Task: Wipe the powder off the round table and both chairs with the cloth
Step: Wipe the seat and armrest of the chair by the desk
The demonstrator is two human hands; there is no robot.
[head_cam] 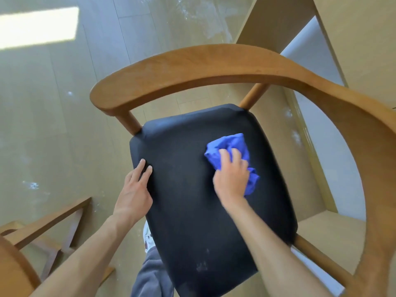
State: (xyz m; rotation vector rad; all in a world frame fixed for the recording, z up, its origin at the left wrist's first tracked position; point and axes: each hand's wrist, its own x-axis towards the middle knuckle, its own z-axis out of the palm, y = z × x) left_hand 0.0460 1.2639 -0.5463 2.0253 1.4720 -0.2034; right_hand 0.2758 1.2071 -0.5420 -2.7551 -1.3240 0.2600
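Cloth (pixel 233 151), blue and crumpled, is lying on the right half of the black padded seat (pixel 192 189) of a wooden chair (pixel 214 65), pressed there under the right hand (pixel 232 176). The chair is standing on a pale wood-plank floor (pixel 53 114) that is catching a bright patch of light at the upper left and carrying scattered white powder smears (pixel 32 185) around the chair. A curved wooden backrest is arcing over the far side of the seat and sweeping down the right. Another piece of wooden furniture (pixel 42 224) is showing at the lower left. The right hand's fingers are curling down over the bunched fabric, gripping it against the seat. The left hand (pixel 135 189) is resting on the seat's left edge with fingers straight and flat. A faint whitish smudge (pixel 202 265) is showing near the seat's front edge, and the cloth is looking wrinkled and folded on itself.
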